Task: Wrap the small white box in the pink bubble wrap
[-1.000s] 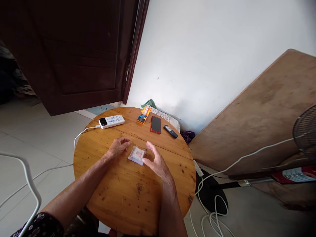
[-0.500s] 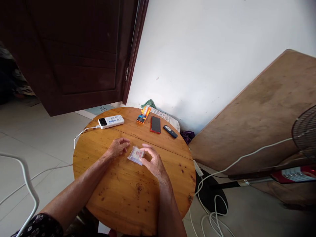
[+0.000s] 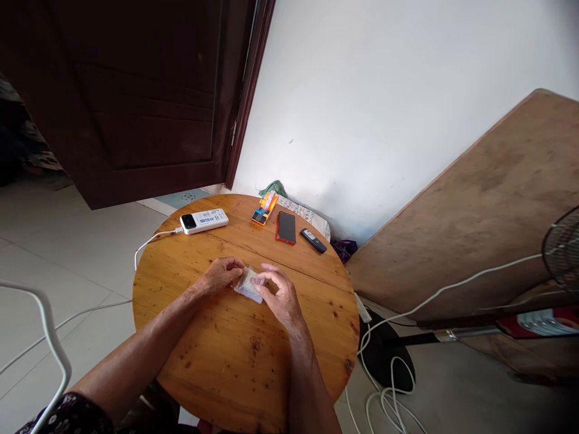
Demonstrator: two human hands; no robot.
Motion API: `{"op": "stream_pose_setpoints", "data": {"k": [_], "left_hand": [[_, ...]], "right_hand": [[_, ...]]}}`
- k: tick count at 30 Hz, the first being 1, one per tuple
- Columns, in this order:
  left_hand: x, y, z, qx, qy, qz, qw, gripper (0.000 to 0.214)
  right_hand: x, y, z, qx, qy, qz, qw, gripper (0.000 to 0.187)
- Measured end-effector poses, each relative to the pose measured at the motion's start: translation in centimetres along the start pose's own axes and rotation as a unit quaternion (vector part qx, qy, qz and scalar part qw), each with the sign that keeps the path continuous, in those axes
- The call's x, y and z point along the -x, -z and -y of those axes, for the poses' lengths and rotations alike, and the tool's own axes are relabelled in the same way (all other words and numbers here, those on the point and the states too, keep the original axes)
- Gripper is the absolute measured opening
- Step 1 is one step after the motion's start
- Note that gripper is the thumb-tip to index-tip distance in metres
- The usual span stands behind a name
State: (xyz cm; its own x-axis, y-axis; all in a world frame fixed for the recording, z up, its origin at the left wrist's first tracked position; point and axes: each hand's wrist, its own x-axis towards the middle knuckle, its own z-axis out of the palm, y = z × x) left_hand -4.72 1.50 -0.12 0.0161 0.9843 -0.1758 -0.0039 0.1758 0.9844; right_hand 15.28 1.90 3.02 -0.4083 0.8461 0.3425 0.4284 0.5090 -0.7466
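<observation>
A small clear plastic packet [image 3: 248, 286] with a pale printed label lies near the middle of the round wooden table [image 3: 212, 355]. My right hand [image 3: 281, 293] pinches its right edge between thumb and fingertips. At the packet's upper left side, my left hand [image 3: 224, 272] has its fingers curled, with thumb and fingertips closed on the edge. What is inside the packet is too small to make out.
Toward the back of the table lie a white power bank [image 3: 204, 221] with a cable, an orange tape dispenser [image 3: 265, 208], a red-edged phone [image 3: 286, 228] and a dark handset [image 3: 313, 240]. A fan [image 3: 563, 250] and loose white cable [image 3: 389, 395] are at right.
My left hand has moved right and onto the left edge of the packet; it was just apart from it before. My right hand keeps its pinch on the right edge.
</observation>
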Motion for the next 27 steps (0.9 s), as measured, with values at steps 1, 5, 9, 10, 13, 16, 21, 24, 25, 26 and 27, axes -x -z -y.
{"op": "stream_pose_setpoints", "data": {"k": [1,5,9,10,13,16,21,24,25,26,27], "left_hand": [[0.0,0.0,0.1,-0.001,-0.006,0.006,1.0,0.021],[-0.1,0.1,0.2,-0.003,-0.019,0.019,1.0,0.025],[0.3,0.0,-0.1,-0.013,-0.022,0.02,0.999,0.032],[0.4,-0.1,-0.2,-0.022,-0.029,0.013,0.999,0.034],[0.9,-0.6,-0.6,-0.079,-0.062,-0.024,0.995,0.038],[1.6,-1.0,-1.2,-0.141,-0.081,-0.024,0.986,0.039],[2.6,-1.4,-2.2,-0.185,-0.124,0.023,0.975,0.033],[3.1,-1.5,-2.4,-0.139,-0.114,0.074,0.981,0.035],[3.2,-1.5,-2.4,-0.121,-0.106,0.092,0.983,0.039],[3.2,-1.5,-2.2,-0.107,-0.1,0.106,0.983,0.043],[3.2,-1.5,-2.1,-0.099,-0.097,0.116,0.983,0.045]], "right_hand": [[0.0,-0.1,-0.1,0.003,0.002,-0.003,1.0,0.01],[0.0,-0.4,0.0,0.005,0.015,-0.026,1.0,0.011],[-0.1,-0.4,0.4,-0.001,0.002,-0.049,0.999,0.014],[-0.1,-0.3,0.5,-0.006,-0.004,-0.056,0.998,0.013],[-0.1,-0.1,0.7,-0.025,-0.026,-0.077,0.996,0.01],[-0.1,0.0,0.8,-0.041,-0.035,-0.09,0.995,0.01],[0.0,0.0,0.9,-0.073,-0.04,-0.103,0.991,0.014],[0.0,0.4,0.7,-0.117,-0.049,-0.124,0.984,0.019],[0.1,0.5,0.5,-0.134,-0.052,-0.132,0.981,0.02],[0.1,0.6,0.4,-0.149,-0.056,-0.139,0.977,0.022],[0.0,0.7,0.3,-0.16,-0.062,-0.147,0.974,0.023]]}}
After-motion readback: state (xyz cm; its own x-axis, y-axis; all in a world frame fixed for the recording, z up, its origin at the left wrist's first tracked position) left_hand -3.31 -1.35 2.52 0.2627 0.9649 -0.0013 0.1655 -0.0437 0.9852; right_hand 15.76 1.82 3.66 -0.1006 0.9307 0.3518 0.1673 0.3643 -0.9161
